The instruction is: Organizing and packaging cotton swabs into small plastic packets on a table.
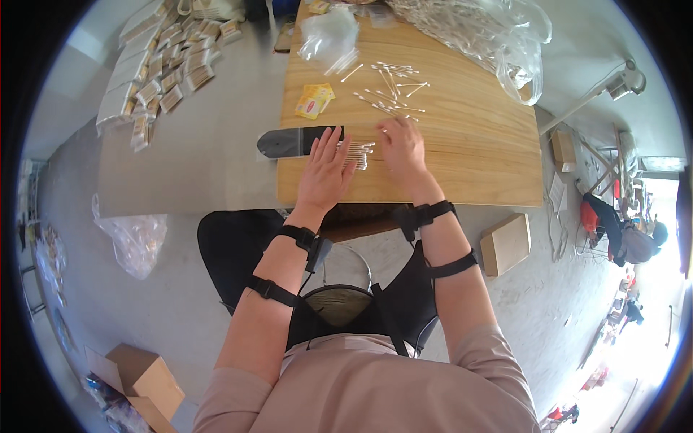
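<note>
My left hand [324, 172] lies flat with its fingers stretched out, palm down at the table's left side. Beside its fingers is a small row of cotton swabs [359, 154], partly hidden under the hand. A dark, round-ended flat pouch or board [292, 142] reaches under my left fingers and past the table edge. To the right, my right hand [404, 148] has its fingers bent and drawn together just below some loose cotton swabs [390, 103]. Whatever its fingertips hold, if anything, is too small to make out.
Yellow printed cards [315, 100] and clear plastic bags [329, 36] lie on the wooden table [476, 159]. A large plastic bag [498, 36] sits at its far right. Many small packs [173, 68] cover the grey surface at left. Cardboard boxes [507, 245] stand on the floor.
</note>
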`<state>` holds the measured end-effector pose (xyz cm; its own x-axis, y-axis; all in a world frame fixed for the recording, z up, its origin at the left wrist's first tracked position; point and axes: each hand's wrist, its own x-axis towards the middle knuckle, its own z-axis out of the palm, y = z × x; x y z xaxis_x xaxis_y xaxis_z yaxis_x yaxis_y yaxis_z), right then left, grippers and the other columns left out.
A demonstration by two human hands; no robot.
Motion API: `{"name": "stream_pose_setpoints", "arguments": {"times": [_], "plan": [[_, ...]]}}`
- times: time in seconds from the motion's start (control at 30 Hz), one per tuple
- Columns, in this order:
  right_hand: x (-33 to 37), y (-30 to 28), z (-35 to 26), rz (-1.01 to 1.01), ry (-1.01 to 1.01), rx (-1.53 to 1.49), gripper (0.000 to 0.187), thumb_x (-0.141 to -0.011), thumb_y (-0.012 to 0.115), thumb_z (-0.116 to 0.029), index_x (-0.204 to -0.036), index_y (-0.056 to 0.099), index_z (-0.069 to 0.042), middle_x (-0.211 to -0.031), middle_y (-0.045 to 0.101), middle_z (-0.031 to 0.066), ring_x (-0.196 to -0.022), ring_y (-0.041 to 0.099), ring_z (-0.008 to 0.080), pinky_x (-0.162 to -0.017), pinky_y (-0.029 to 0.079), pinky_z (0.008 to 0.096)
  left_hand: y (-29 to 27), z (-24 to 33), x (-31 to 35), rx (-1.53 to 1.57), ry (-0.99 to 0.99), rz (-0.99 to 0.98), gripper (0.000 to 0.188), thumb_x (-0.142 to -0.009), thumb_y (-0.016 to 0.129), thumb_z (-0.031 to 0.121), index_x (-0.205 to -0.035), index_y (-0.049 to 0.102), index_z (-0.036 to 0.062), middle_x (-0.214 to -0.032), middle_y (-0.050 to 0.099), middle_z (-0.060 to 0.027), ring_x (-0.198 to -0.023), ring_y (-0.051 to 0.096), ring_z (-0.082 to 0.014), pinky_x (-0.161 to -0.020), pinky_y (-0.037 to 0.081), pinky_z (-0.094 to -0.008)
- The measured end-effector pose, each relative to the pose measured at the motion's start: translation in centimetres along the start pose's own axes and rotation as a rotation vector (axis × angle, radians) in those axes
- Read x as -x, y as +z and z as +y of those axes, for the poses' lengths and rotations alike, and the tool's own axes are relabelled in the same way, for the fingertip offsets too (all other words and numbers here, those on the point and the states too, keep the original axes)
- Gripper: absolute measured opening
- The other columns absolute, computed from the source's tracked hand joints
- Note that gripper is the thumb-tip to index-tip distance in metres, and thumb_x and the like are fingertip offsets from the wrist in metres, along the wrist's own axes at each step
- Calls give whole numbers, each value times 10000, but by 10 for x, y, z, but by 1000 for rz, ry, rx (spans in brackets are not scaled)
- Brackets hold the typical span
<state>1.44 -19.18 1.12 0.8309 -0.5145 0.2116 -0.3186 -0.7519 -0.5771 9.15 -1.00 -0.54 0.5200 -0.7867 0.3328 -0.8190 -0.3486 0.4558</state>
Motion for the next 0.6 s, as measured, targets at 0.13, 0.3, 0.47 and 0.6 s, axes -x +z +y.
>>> {"name": "stream_pose_setpoints", "arguments": {"times": [0.13, 0.3, 0.47, 0.6], "plan": [[-12, -17, 16, 46, -30, 221, 91, -812, 685, -125, -902, 678, -118, -951, 602, 53, -1036, 581, 271, -874, 491, 401, 2, 0, 1, -91, -15, -17, 509, -987, 502, 307, -1411, 445, 32, -1502, 387, -174, -1408, 339, -338, -1173, 250, -464], [-17, -18, 19, -26, -108, 256, 77, -816, 695, -142, -886, 669, -121, -988, 587, 41, -1036, 574, 266, -876, 489, 396, 6, -4, 2, -67, -20, -39, 515, -989, 497, 311, -1408, 440, 16, -1505, 375, -199, -1402, 358, -334, -1169, 270, -445], [-15, 7, -19, -97, -144, 197, 61, -832, 665, -157, -796, 659, -108, -931, 593, 53, -1025, 573, 260, -866, 491, 390, 5, -4, 2, 28, -34, 3, 538, -991, 496, 297, -1435, 391, 13, -1511, 364, -206, -1398, 367, -329, -1168, 275, -440], [-10, 22, -31, -105, -224, 159, 70, -832, 648, -154, -806, 681, -97, -927, 616, 69, -996, 590, 278, -842, 501, 399, 5, -3, 1, 24, -63, 6, 574, -981, 511, 307, -1448, 368, 4, -1502, 377, -211, -1391, 372, -346, -1162, 284, -448]]}}
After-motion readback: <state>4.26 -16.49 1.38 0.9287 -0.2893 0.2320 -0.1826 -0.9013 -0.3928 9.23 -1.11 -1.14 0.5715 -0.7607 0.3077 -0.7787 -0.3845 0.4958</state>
